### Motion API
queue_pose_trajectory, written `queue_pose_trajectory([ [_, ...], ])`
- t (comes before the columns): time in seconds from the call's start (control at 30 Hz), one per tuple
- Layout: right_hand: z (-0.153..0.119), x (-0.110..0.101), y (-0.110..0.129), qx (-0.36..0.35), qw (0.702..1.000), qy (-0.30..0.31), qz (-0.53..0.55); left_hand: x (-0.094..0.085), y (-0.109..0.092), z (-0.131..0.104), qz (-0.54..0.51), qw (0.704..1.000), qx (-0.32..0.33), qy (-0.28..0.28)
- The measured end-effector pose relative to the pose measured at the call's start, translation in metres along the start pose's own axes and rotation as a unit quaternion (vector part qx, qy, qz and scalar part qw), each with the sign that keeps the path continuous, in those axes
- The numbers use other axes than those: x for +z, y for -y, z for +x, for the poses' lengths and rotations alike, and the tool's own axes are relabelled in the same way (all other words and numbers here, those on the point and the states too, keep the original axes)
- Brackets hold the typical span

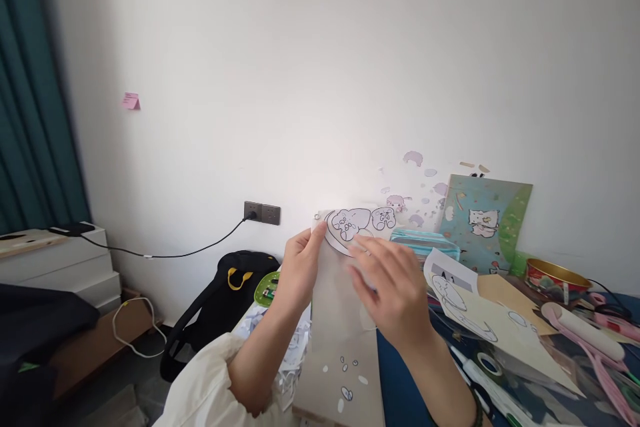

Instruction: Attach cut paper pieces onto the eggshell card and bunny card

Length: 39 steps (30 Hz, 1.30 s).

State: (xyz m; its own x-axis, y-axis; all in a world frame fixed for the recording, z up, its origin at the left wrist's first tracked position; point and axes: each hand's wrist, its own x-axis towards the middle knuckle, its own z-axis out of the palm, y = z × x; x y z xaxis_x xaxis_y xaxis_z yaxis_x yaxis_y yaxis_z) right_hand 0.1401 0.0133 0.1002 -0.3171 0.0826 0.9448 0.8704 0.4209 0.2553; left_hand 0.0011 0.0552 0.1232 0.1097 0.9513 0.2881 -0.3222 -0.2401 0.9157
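My left hand [301,265] pinches the left edge of a white paper cut-out with black-line cartoon animals [356,221], its thumb at the front. The other fingers are hidden behind. In front of the cut-out is my right hand [393,283], fingers bent and apart. Its fingertips cover the lower part of the drawing; I cannot tell whether they touch it. Behind and below both hands stretches a long beige board [340,320]. Small white cut-out pieces [347,393] with drawn outlines lie on its near end.
On the right, drawn paper sheets [510,333], pink-handled scissors [585,340], white tape [489,363] and a round tin [557,277] crowd the blue surface. A blue picture folder [485,220] leans on the wall. Paper scraps [295,347] and a black bag [220,300] are left.
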Motion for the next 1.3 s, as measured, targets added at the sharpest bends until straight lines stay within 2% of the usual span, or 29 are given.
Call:
queue_pose_trajectory([
  [0.07, 0.000, -0.005, -0.004, 0.117, 0.992, -0.035, 0.025, 0.000, -0.002, 0.000, -0.029, 1.000, 0.000, 0.003],
  [0.13, 0.001, -0.012, -0.006, 0.254, 0.965, -0.040, 0.054, 0.001, -0.002, -0.001, -0.053, 0.998, 0.005, -0.011],
  [0.2, 0.005, -0.018, -0.006, 0.386, 0.913, 0.004, 0.135, 0.003, -0.002, -0.003, -0.071, 0.997, 0.012, -0.031],
  [0.27, 0.009, -0.020, -0.004, 0.486, 0.830, 0.080, 0.263, 0.006, 0.000, -0.004, -0.082, 0.995, 0.021, -0.049],
  [0.33, 0.013, -0.018, 0.000, 0.538, 0.741, 0.141, 0.375, 0.009, 0.004, -0.006, -0.084, 0.994, 0.036, -0.057],
  [0.37, 0.014, -0.015, 0.001, 0.554, 0.708, 0.151, 0.410, 0.010, 0.007, -0.007, -0.084, 0.994, 0.046, -0.060],
  [0.4, 0.014, -0.012, 0.003, 0.566, 0.686, 0.149, 0.433, 0.012, 0.011, -0.008, -0.085, 0.993, 0.056, -0.062],
  [0.47, 0.012, -0.007, 0.005, 0.575, 0.668, 0.120, 0.458, 0.015, 0.020, -0.011, -0.091, 0.991, 0.074, -0.066],
  [0.57, 0.005, -0.004, 0.006, 0.566, 0.676, 0.090, 0.462, 0.016, 0.033, -0.021, -0.091, 0.990, 0.078, -0.068],
  [0.63, -0.003, -0.009, 0.007, 0.551, 0.703, 0.103, 0.438, 0.013, 0.040, -0.030, -0.082, 0.992, 0.070, -0.070],
  [0.7, -0.014, -0.016, 0.011, 0.519, 0.757, 0.121, 0.377, 0.009, 0.045, -0.041, -0.077, 0.993, 0.057, -0.068],
  [0.8, -0.034, -0.026, 0.021, 0.450, 0.847, 0.111, 0.262, 0.003, 0.051, -0.058, -0.082, 0.995, 0.026, -0.054],
  [0.9, -0.053, -0.028, 0.031, 0.405, 0.890, 0.075, 0.194, 0.001, 0.058, -0.069, -0.093, 0.995, -0.005, -0.041],
  [1.03, -0.077, -0.021, 0.032, 0.423, 0.891, 0.054, 0.154, -0.002, 0.072, -0.072, -0.111, 0.992, -0.038, -0.046],
  [1.2, -0.098, -0.023, 0.028, 0.459, 0.869, 0.094, 0.162, -0.009, 0.086, -0.068, -0.157, 0.978, -0.116, -0.075],
  [1.3, -0.099, -0.027, 0.032, 0.439, 0.874, 0.110, 0.178, -0.008, 0.087, -0.069, -0.193, 0.969, -0.136, -0.068],
])
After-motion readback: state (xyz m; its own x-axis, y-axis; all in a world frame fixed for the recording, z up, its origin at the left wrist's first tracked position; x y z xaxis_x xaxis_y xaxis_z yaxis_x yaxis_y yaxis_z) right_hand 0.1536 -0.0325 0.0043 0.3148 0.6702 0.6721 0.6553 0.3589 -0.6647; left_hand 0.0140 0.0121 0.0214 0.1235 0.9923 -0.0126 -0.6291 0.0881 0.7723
